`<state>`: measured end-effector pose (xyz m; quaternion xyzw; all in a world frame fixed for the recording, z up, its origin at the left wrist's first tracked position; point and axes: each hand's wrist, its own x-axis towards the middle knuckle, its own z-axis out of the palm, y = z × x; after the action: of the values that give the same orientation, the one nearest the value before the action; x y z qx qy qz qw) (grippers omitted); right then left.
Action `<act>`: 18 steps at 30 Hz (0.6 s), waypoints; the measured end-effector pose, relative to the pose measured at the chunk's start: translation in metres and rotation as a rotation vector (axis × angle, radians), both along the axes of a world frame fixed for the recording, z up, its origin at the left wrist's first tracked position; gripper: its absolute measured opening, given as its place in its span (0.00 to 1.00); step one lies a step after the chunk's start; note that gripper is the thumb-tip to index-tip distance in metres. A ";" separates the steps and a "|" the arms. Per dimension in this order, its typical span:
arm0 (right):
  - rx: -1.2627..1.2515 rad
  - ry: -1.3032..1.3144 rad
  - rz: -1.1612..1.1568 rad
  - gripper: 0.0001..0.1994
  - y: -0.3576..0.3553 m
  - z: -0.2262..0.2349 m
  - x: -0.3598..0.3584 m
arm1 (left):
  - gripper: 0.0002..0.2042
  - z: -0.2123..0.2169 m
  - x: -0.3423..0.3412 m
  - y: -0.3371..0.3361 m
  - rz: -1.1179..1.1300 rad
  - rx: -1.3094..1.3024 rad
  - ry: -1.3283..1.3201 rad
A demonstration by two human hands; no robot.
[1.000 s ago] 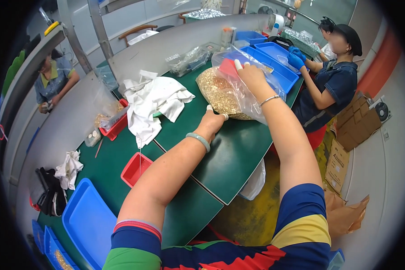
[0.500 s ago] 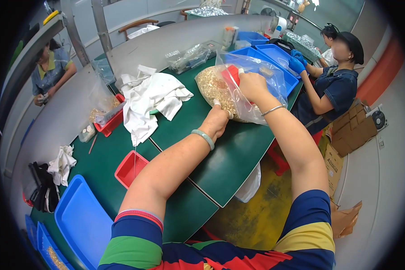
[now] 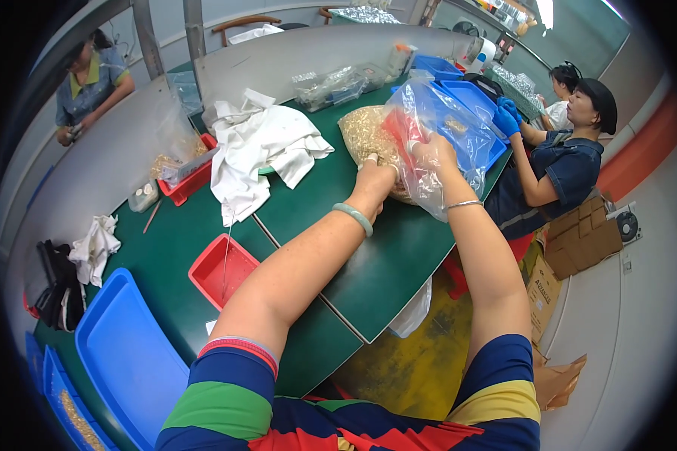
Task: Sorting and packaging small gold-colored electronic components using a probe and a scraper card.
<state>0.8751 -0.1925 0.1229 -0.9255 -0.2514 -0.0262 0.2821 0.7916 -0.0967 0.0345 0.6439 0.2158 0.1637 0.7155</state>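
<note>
A clear plastic bag, its lower part bulging with small gold-coloured pieces, rests on the green table. My left hand is closed on the bag's near side, with a pale cover on a fingertip. At the bag's loose upper part, my right hand is closed around a red scoop. Clear film partly covers the scoop, so its exact shape is hard to see. Folds of film also lie over some of my right fingers.
Blue trays stand behind the bag, beside a co-worker in blue gloves. White cloths lie to the left, near a red bin. Closer are a small red tray and a large blue tray.
The red scoop has gone from standing uncovered above the bag's opening to lying behind clear film. My right hand has moved slightly lower with it. My left hand still grips the bag.
</note>
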 end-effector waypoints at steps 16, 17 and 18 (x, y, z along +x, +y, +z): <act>-0.277 -0.090 -0.073 0.28 0.016 0.022 -0.033 | 0.35 -0.002 0.043 0.008 0.359 -0.269 -0.239; -0.277 -0.094 -0.060 0.28 0.018 0.022 -0.034 | 0.37 -0.004 0.049 0.011 0.310 -0.270 -0.275; -0.274 -0.090 -0.064 0.28 0.019 0.023 -0.034 | 0.37 -0.006 0.053 0.014 0.306 -0.267 -0.272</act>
<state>0.8406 -0.1734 0.1461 -0.9607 -0.2355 -0.0420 0.1407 0.8446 -0.0829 0.0282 0.4756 0.2324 0.3253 0.7836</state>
